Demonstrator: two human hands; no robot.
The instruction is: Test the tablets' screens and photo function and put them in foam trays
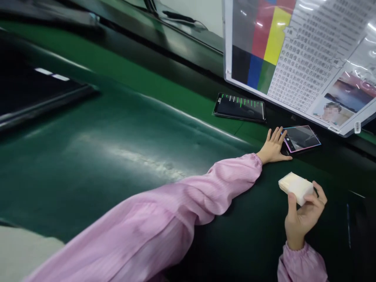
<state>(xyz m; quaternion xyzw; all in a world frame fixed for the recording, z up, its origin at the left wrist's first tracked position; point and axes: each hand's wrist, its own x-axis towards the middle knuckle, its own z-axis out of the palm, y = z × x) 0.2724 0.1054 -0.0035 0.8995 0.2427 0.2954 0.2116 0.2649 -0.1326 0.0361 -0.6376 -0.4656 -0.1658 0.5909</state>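
Observation:
My left hand [273,147] is stretched far forward, fingers spread, at the left edge of a phone [304,139] lying face up. The phone's screen is lit, with a pink and blue border and a camera-like picture. Whether my fingers press on it or only rest beside it, I cannot tell. Nearer to me, my right hand [305,219] grips a small cream-white block [296,186] between thumb and fingers, raised above the dark green surface. The block has layered-looking sides; its exact kind does not show.
A second phone [239,107] with green marks on its dark screen lies behind my left hand. A printed chart [311,58] with colour patches and text stands at the back right. At the left is a dark, screen-like panel [38,90] on the green mat [88,168].

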